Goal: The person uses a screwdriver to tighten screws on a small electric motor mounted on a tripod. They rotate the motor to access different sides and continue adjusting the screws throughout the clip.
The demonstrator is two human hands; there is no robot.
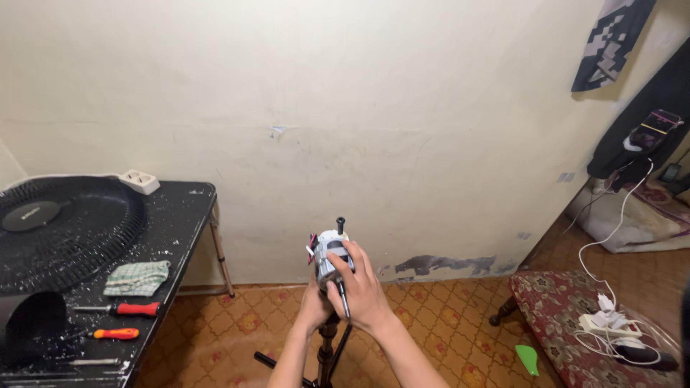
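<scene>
A bare fan motor (329, 253), grey with a dark shaft pointing up, sits on top of a black stand pole (327, 352) in the lower middle of the head view. My right hand (359, 287) wraps around the motor's right side and front. My left hand (314, 305) grips just below it, at the top of the pole, partly hidden behind the right hand. A black cable hangs from the motor down along the pole.
A black table (188, 215) at left carries a black fan grille (65, 230), a white power socket (139, 181), a green checked cloth (136, 278), two red-handled screwdrivers (126, 310) and a black fan part. A patterned cushion bench (575, 309) with a white power strip stands at right. Clothes hang upper right.
</scene>
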